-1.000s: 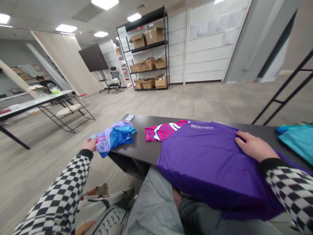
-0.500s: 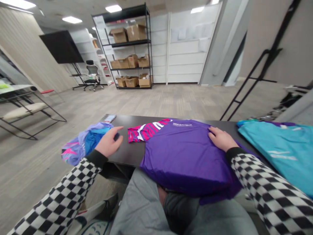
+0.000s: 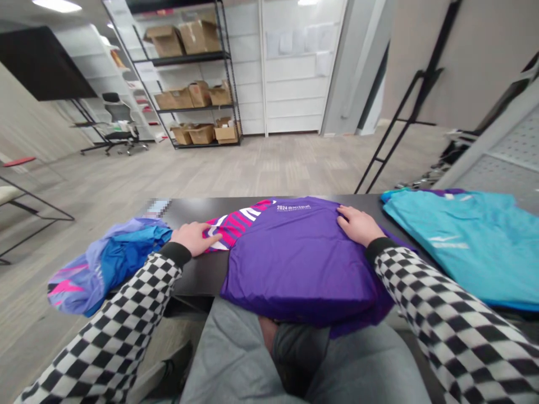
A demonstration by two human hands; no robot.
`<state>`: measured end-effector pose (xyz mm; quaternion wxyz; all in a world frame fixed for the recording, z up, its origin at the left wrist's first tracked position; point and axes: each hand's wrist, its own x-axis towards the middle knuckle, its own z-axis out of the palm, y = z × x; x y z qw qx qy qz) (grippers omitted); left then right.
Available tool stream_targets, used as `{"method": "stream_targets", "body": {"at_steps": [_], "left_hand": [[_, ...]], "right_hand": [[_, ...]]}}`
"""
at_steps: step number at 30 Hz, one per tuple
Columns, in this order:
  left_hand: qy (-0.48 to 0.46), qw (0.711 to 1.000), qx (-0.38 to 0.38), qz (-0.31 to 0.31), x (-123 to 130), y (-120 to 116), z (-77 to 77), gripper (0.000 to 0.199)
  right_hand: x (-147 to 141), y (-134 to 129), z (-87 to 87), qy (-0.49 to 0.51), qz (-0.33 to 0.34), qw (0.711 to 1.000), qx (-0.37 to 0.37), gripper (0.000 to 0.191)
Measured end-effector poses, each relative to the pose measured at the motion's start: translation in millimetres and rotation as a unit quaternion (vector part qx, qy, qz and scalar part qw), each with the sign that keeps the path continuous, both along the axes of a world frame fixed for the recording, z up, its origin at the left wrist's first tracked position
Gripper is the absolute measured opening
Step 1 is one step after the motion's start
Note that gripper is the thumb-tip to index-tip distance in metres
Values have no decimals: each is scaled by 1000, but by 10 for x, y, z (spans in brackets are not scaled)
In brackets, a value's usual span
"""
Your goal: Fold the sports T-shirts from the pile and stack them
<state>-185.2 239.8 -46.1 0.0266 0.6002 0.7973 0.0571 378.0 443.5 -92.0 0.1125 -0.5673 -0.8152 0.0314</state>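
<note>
A purple shirt [image 3: 295, 258] lies spread on the black table [image 3: 196, 278], its lower part hanging over the near edge above my lap. Its pink patterned sleeve [image 3: 236, 224] points left. At the end of that sleeve rests my left hand [image 3: 193, 238], thumb and fingers apart. My right hand [image 3: 360, 224] lies on the shirt's right shoulder, close to the collar, with its fingers spread flat. White printed text shows near the shirt's top edge.
Crumpled blue and lilac clothing [image 3: 122, 252] lies at the table's left end, beside a blurred-out object [image 3: 158, 207]. A stack of turquoise shirts [image 3: 471, 241] is on the right. Beyond stand a shelf with boxes [image 3: 200, 95] and a black stand [image 3: 396, 123].
My left hand has moved from above the table onto the patterned sleeve. My right hand stays on the shirt's shoulder. The view has turned to the right.
</note>
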Motion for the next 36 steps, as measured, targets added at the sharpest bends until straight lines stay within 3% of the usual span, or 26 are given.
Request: {"method": "stream_targets", "body": {"at_steps": [4, 9, 11, 18, 24, 27, 31, 36], "left_hand": [[17, 998, 61, -19, -78, 232, 37, 48], [24, 993, -19, 114, -392, 296, 22, 46], [-18, 992, -36, 122, -462, 256, 11, 46], [-79, 990, 37, 112, -225, 135, -37, 25], [-89, 981, 99, 139, -274, -117, 44, 29], [-129, 978, 88, 138, -318, -314, 9, 26], [-185, 970, 39, 151, -284, -446, -17, 51], [-184, 967, 43, 172, -204, -385, 30, 66]], "right_hand": [[-2, -14, -2, 5, -3, 1000, 0, 60], [0, 1, -22, 11, -2, 1000, 2, 60], [2, 16, -37, 13, -1, 1000, 8, 60], [12, 41, -55, 21, -2, 1000, 7, 59], [0, -14, -17, 24, -2, 1000, 5, 59], [-5, -25, -12, 28, 0, 1000, 9, 59], [-11, -17, -13, 27, -3, 1000, 3, 58], [-13, -8, -5, 26, -5, 1000, -2, 60]]}}
